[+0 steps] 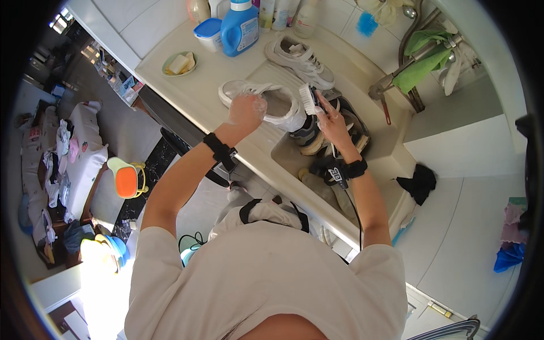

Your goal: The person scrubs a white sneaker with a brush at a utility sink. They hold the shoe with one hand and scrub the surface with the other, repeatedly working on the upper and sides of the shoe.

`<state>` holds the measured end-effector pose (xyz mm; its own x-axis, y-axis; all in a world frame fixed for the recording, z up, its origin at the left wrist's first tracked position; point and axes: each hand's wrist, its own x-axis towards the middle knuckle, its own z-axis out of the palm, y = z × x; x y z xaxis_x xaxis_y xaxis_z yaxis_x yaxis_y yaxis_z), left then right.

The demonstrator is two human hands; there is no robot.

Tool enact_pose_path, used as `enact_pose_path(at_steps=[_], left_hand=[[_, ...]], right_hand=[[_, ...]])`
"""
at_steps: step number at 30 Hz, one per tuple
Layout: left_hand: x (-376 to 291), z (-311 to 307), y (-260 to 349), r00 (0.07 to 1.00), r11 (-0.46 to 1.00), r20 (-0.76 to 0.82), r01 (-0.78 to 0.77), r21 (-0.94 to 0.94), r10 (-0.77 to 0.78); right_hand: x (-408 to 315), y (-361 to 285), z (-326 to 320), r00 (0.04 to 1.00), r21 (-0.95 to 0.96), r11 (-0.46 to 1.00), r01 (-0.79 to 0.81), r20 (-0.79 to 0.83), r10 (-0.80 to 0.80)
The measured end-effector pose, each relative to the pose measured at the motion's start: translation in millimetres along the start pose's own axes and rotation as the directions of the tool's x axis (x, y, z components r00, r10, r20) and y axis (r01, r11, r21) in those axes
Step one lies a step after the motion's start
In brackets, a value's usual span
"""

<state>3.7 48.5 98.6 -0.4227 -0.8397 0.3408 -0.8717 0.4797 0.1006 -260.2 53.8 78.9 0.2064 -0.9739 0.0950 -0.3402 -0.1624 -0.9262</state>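
A white sneaker (282, 102) lies on the sink's ribbed ledge, its opening towards the basin. My left hand (248, 109), wet with suds, is curled against the near side of that shoe; its fingers are mostly hidden. In my right hand (333, 123) is a scrub brush (307, 98) with white bristles and a dark back, held just beside the shoe's heel. A second white sneaker (302, 59) rests farther back on the ledge. Below my right hand, dark shoes with pale soles (307, 138) sit in the basin, partly covered by the hand.
A green soap dish (180, 64), a blue detergent bottle (241, 29) and a blue-lidded tub (208, 34) stand along the counter's back. The faucet (382, 87) juts in from the right, with a green cloth (420, 63) over its pipe. A black cloth (418, 183) lies at the basin's right edge.
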Motion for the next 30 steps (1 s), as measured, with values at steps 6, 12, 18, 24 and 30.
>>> enact_pose_path(at_steps=[6, 12, 18, 24, 30], left_hand=[[48.1, 34.1, 19.8, 0.913, 0.896, 0.391, -0.076, 0.438, -0.114], [67.9, 71.3, 16.5, 0.842, 0.884, 0.342, 0.29, 0.367, -0.418], [55.1, 32.3, -4.6, 0.933, 0.95, 0.327, 0.047, 0.308, -0.153], [48.9, 34.9, -1.4, 0.899, 0.933, 0.404, 0.015, 0.359, -0.17], [53.9, 52.5, 1.3, 0.926, 0.95, 0.332, 0.077, 0.302, -0.181]], right_hand=[[-17.7, -7.8, -5.2, 0.997, 0.06, 0.996, -0.07, -0.02, 0.071], [-37.0, -6.2, -10.9, 0.992, 0.095, 0.99, -0.104, -0.067, 0.111], [-52.8, -10.8, -17.2, 0.975, 0.125, 0.982, -0.139, -0.154, 0.158], [-24.2, -24.4, 15.8, 0.989, 0.14, 0.985, 0.104, -0.121, -0.087], [5.8, -21.0, 51.0, 0.963, -0.094, 0.984, 0.151, -0.212, -0.168]])
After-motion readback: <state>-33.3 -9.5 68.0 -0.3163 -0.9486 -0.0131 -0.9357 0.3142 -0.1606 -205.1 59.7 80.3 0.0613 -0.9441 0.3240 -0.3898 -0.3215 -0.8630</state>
